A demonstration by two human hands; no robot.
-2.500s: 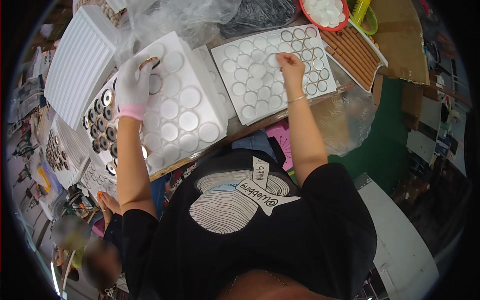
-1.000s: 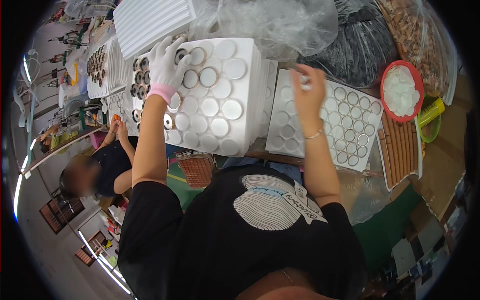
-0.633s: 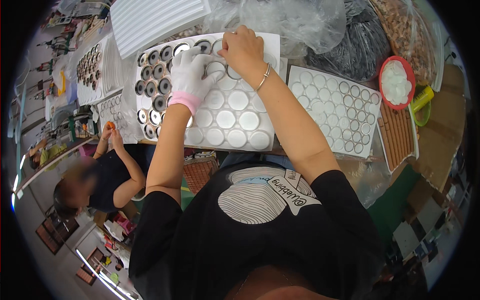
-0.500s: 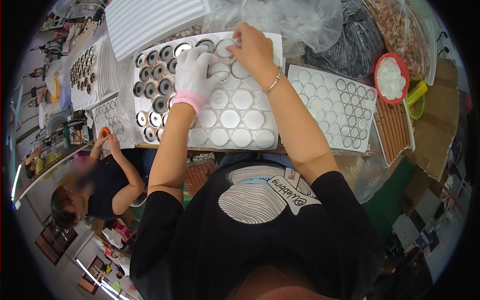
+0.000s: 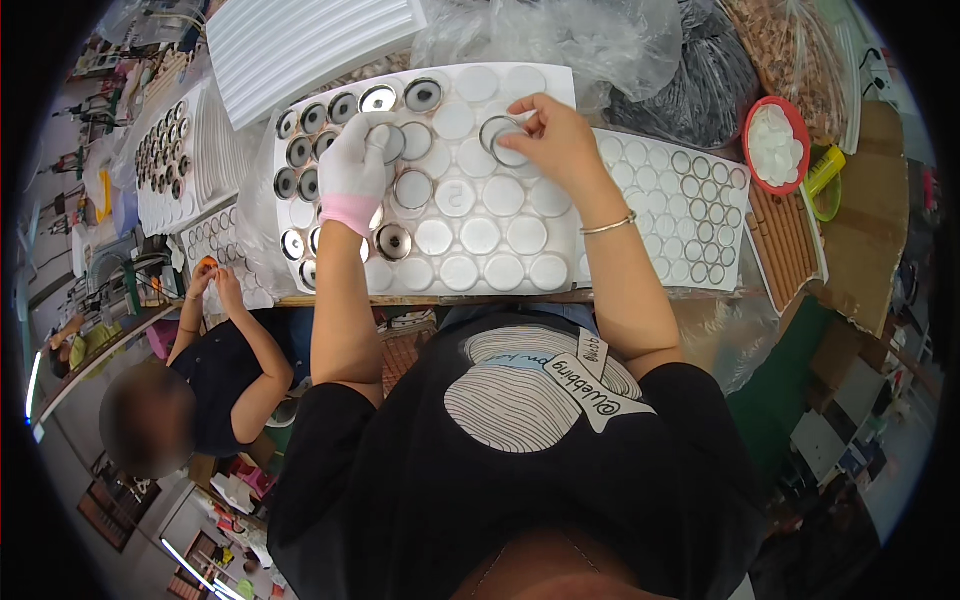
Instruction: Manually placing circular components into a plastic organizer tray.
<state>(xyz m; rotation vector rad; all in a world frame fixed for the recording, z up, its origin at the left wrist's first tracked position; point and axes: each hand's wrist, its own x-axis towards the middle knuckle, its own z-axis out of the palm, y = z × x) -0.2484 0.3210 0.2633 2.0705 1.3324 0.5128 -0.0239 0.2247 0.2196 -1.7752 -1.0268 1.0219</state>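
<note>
A white moulded tray [image 5: 556,100] with rows of round pockets lies before me. On its left side sit several silver-rimmed round parts with dark centres [image 5: 423,95]; many pockets on the right show plain white. My left hand [image 5: 355,165], in a white glove with a pink cuff, is over the tray's left half, its fingers closed on a thin-rimmed round disc [image 5: 390,144]. My bare right hand [image 5: 555,142], with a bangle at the wrist, pinches a silver metal ring [image 5: 489,133] above the tray's right side. Whether that ring has a clear pane cannot be made out.
To the right lies a second tray of small rings [image 5: 690,210], with a red bowl of white discs [image 5: 778,145] and brown sticks [image 5: 782,250] beyond. Stacked ridged white trays [image 5: 310,50] and plastic bags [image 5: 570,40] lie behind. Another person [image 5: 215,370] works at left.
My right hand has come nearer and to the right from the tray's far edge, now with the ring raised. My left hand has shifted left and slightly nearer, with the disc in its fingers.
</note>
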